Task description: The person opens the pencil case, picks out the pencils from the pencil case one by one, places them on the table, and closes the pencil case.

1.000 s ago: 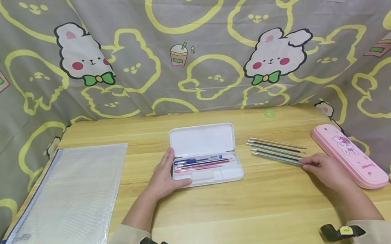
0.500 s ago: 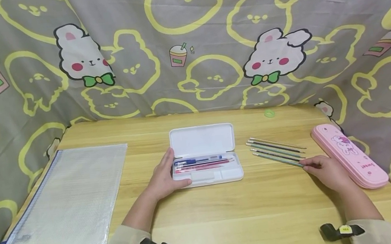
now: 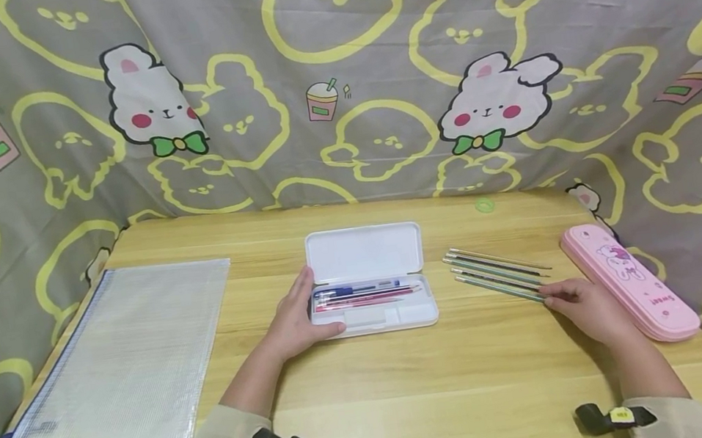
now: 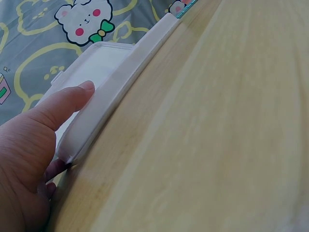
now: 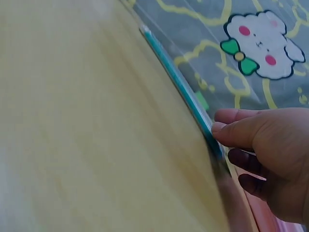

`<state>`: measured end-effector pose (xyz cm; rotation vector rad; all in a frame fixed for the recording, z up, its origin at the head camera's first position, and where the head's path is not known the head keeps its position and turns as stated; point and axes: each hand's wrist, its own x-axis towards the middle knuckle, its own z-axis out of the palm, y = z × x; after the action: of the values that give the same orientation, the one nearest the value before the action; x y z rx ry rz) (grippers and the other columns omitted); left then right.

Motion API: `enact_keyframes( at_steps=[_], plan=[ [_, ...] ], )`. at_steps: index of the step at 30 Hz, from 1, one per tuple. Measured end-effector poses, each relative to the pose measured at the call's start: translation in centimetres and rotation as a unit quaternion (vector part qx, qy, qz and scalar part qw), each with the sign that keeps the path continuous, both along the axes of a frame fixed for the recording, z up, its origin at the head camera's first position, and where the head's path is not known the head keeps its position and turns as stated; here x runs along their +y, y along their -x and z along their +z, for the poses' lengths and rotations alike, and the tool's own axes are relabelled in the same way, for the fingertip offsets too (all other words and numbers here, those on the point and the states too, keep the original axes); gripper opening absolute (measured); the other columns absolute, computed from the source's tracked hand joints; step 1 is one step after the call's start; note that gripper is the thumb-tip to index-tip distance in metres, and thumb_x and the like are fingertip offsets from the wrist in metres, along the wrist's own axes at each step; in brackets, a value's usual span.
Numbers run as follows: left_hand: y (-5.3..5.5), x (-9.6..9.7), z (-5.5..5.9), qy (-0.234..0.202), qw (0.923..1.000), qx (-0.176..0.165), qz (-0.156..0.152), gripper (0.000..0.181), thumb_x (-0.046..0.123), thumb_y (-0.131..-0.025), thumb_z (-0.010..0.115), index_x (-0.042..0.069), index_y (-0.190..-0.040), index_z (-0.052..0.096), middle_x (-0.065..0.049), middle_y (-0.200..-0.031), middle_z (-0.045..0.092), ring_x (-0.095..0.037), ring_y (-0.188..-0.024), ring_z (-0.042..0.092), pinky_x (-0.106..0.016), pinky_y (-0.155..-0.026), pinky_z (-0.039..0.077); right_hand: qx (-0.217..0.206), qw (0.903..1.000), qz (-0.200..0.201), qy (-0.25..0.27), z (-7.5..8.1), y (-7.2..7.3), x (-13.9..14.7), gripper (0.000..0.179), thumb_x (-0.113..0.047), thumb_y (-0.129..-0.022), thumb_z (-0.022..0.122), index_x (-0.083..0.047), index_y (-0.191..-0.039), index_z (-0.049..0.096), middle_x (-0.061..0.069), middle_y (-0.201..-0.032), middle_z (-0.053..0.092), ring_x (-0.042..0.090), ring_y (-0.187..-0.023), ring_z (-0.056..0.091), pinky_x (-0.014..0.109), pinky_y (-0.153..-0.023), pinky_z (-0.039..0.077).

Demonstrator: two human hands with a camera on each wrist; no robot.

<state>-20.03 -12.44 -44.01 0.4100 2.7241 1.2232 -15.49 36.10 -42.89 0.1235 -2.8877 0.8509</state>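
Observation:
An open white pencil case (image 3: 365,252) sits mid-table, its lid raised at the back. In its tray lie a blue pen (image 3: 354,290), several reddish pencils (image 3: 371,295) and a white eraser (image 3: 365,317). My left hand (image 3: 291,323) grips the case's left end, thumb on the front rim, other fingers along the left side, partly hidden. To the right, several pencils (image 3: 503,259) lie slantwise, fanned out on the table. The nearest, a teal pencil (image 5: 178,87), is pinched near its right end between thumb and index finger of my right hand (image 3: 582,303).
A pink pencil case (image 3: 629,282) with a rabbit print lies shut beyond the right hand. At the left is a clear mesh zip bag (image 3: 112,376) with a blue zip. A small green ring (image 3: 485,206) lies near the back edge, before the patterned curtain (image 3: 370,61).
The nearest teal pencil has shifted slightly right and apart from its neighbour, with my right hand at its end. My left hand stays on the white case.

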Motion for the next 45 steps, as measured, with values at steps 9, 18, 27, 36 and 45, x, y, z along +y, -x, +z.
enact_keyframes(
  at_steps=[9, 18, 27, 36, 45],
  plan=[
    [0.1, 0.0, -0.2, 0.002, 1.0000, 0.004, 0.002, 0.121, 0.045, -0.071, 0.084, 0.006, -0.158, 0.009, -0.012, -0.166, 0.006, -0.040, -0.151, 0.011, -0.058, -0.121, 0.016, 0.000, 0.9996, 0.029, 0.003, 2.0, 2.1, -5.4, 0.020, -0.012, -0.092, 0.067, -0.003, -0.109, 0.073, 0.017, -0.107, 0.068, 0.020, -0.093, 0.058, 0.030, -0.079, 0.047],
    [0.0, 0.1, -0.1, 0.002, 1.0000, 0.002, 0.002, 0.121, 0.045, -0.071, 0.084, 0.007, -0.158, 0.008, -0.012, -0.166, 0.006, -0.041, -0.151, 0.012, -0.059, -0.121, 0.016, 0.012, 0.9916, 0.127, 0.025, 2.9, 4.6, -12.3, 0.018, -0.009, -0.091, 0.067, -0.006, -0.107, 0.074, 0.009, -0.099, 0.070, 0.020, -0.090, 0.061, 0.034, -0.078, 0.050],
    [0.0, 0.1, -0.1, -0.002, 1.0000, 0.002, 0.001, 0.121, 0.045, -0.071, 0.084, 0.007, -0.158, 0.009, -0.011, -0.166, 0.006, -0.042, -0.151, 0.011, -0.060, -0.120, 0.015, 0.000, 0.9846, 0.175, 0.003, 2.6, 5.9, -17.4, 0.018, -0.008, -0.088, 0.068, -0.006, -0.105, 0.075, 0.011, -0.104, 0.070, 0.025, -0.094, 0.064, 0.044, -0.085, 0.053],
    [0.0, 0.1, -0.1, -0.002, 1.0000, -0.003, 0.002, 0.122, 0.045, -0.071, 0.084, 0.008, -0.158, 0.008, -0.010, -0.167, 0.006, -0.042, -0.151, 0.012, -0.060, -0.120, 0.016, -0.037, 0.9797, 0.188, -0.058, 2.0, 6.7, -19.7, 0.019, -0.011, -0.088, 0.069, -0.009, -0.107, 0.076, 0.009, -0.105, 0.072, 0.027, -0.102, 0.066, 0.046, -0.093, 0.052],
    [0.1, 0.0, -0.1, -0.002, 1.0000, -0.003, 0.002, 0.122, 0.045, -0.071, 0.084, 0.008, -0.158, 0.008, -0.010, -0.167, 0.005, -0.042, -0.151, 0.011, -0.060, -0.120, 0.016, -0.045, 0.9786, 0.170, -0.106, 2.1, 7.0, -20.4, 0.019, -0.012, -0.089, 0.069, -0.012, -0.107, 0.075, 0.008, -0.109, 0.074, 0.028, -0.107, 0.067, 0.047, -0.094, 0.052]
  ],
)
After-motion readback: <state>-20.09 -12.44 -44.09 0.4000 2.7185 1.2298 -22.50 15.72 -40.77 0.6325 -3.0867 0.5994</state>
